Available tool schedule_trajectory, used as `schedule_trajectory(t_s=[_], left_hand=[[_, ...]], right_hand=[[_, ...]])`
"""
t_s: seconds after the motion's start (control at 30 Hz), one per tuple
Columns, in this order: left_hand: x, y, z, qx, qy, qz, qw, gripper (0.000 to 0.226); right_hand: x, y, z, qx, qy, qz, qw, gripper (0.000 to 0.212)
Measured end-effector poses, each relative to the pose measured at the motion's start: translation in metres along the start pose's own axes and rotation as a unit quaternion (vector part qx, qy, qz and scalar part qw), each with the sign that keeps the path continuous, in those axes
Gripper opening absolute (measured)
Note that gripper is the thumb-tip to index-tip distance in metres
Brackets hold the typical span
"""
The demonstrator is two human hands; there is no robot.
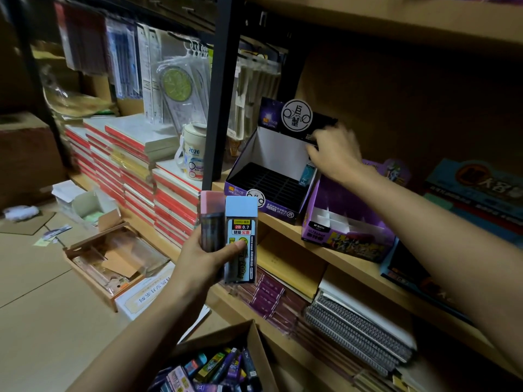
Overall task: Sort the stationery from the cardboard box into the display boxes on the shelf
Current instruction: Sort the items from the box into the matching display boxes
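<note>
Blue-capped and marked 2B 0.7, one lead case (240,239) stands upright in the left hand (203,258), pressed side by side against a pink-capped lead case (210,222). We see the thumb clamped across the front of the blue one, with the other fingers curled round behind the pair. Both sit in front of the shelf (283,232), between the cardboard box (254,340) below and the display boxes above.

Further in, the right hand (336,154) reaches over the dark display box (271,207). Its fingers (312,150) point down at a teal case (307,174) standing in the far right corner of the black grid. Motion blur hides whether they pinch that case or merely hover over it, so we cannot tell.

We judge the sorting to be at an early stage. Apart from that corner, every slot we can see in the grid is bare. The purple display box (348,241) just beside it shows only white dividers. Two cases wait in the left hand, and the cardboard box holds a thick heap of loose cases (215,369) in several colours, so nearly all the work remains.
</note>
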State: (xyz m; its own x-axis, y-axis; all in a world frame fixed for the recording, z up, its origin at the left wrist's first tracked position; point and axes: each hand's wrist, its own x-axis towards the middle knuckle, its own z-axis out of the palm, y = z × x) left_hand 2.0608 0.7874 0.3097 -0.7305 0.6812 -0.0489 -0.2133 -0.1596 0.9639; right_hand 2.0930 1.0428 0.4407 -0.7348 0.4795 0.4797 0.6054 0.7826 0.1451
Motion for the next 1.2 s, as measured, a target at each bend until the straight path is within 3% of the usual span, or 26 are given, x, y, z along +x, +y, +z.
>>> schedule_trajectory(t_s=[0.1,0.17,0.23,0.33,0.4,0.47,0.6,0.7,0.83,0.9,0.97,1.07,1.13,1.2], left_hand=[[-0.006,0.003,0.006,-0.005,-0.018,0.003,1.0,0.044],[-0.01,0.005,0.009,-0.001,-0.038,0.003,0.999,0.047],[-0.015,0.006,0.013,0.017,-0.07,-0.011,0.997,0.051],[-0.022,0.004,0.02,0.077,-0.152,-0.04,0.985,0.052],[-0.027,0.0,0.025,0.097,-0.193,-0.057,0.975,0.049],[-0.031,-0.005,0.03,0.114,-0.22,-0.069,0.966,0.048],[-0.035,-0.011,0.042,0.129,-0.253,-0.073,0.956,0.044],[-0.035,-0.014,0.055,0.129,-0.281,-0.075,0.948,0.034],[-0.039,-0.022,0.067,0.135,-0.31,-0.093,0.937,0.032],[-0.041,-0.024,0.07,0.159,-0.299,-0.076,0.938,0.026],[-0.039,-0.028,0.071,0.171,-0.233,-0.041,0.957,0.018],[-0.031,-0.031,0.067,0.105,-0.126,-0.034,0.986,0.013],[-0.028,-0.032,0.067,0.089,-0.106,-0.015,0.99,0.015],[-0.028,-0.033,0.07,0.083,-0.112,0.003,0.99,0.017]], right_hand=[[-0.035,-0.005,-0.014,0.061,0.074,-0.077,0.992,0.03],[-0.068,-0.014,-0.023,0.178,0.107,-0.085,0.975,0.023],[-0.105,-0.028,-0.034,0.373,0.042,-0.053,0.925,0.015],[-0.147,-0.045,-0.039,0.583,-0.147,-0.024,0.798,0.019],[-0.161,-0.045,-0.032,0.603,-0.197,-0.009,0.773,0.024],[-0.168,-0.039,-0.027,0.611,-0.199,0.016,0.766,0.023],[-0.179,-0.026,-0.018,0.651,-0.25,0.063,0.714,0.01],[-0.181,-0.014,-0.018,0.688,-0.19,0.098,0.694,0.003],[-0.176,0.018,-0.031,0.743,-0.086,0.171,0.641,0.008],[-0.175,0.037,-0.035,0.732,-0.019,0.205,0.65,0.014],[-0.177,0.051,-0.037,0.678,0.027,0.215,0.703,0.019],[-0.185,0.051,-0.031,0.6,0.015,0.206,0.773,0.024],[-0.192,0.039,-0.022,0.596,-0.02,0.199,0.777,0.024],[-0.199,0.021,-0.014,0.627,-0.042,0.184,0.756,0.018]])
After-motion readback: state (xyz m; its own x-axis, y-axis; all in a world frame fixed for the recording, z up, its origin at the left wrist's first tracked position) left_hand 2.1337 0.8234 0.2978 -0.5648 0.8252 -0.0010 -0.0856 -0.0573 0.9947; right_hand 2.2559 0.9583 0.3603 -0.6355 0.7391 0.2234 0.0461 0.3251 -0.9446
